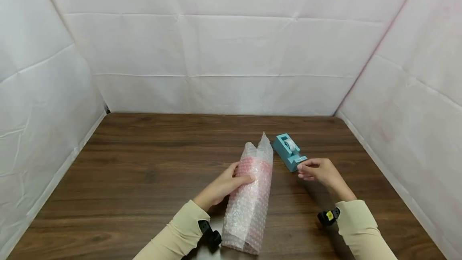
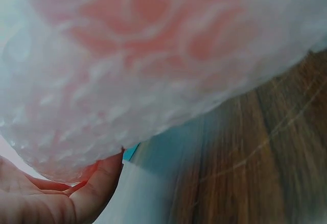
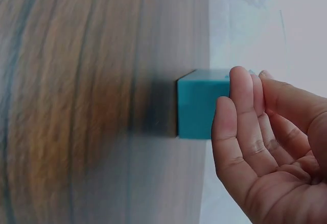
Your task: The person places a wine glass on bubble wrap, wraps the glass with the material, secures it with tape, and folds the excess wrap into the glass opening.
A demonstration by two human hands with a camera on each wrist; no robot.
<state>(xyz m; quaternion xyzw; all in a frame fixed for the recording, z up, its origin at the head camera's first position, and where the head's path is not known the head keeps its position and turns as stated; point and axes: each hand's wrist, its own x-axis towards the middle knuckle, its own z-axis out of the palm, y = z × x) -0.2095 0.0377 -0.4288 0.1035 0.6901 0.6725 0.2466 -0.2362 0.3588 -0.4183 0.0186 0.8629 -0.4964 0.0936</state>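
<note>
Pink-tinged bubble-wrap tube (image 1: 249,212) slants on the brown wooden bench (image 1: 144,179), the left hand's (image 1: 229,181) fingers grasping it; toward its two o'clock, the right hand's (image 1: 321,173) fingers meet at a blue, blocky tape dispenser (image 1: 285,155), their hold unclear.

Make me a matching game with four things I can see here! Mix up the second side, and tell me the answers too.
1. left hand
2. tape dispenser
3. right hand
4. table

A. brown, with wood grain
B. holding the bubble-wrapped bundle
C. blue
D. finger and thumb together, by something blue

Right pairs: 1-B, 2-C, 3-D, 4-A
</note>
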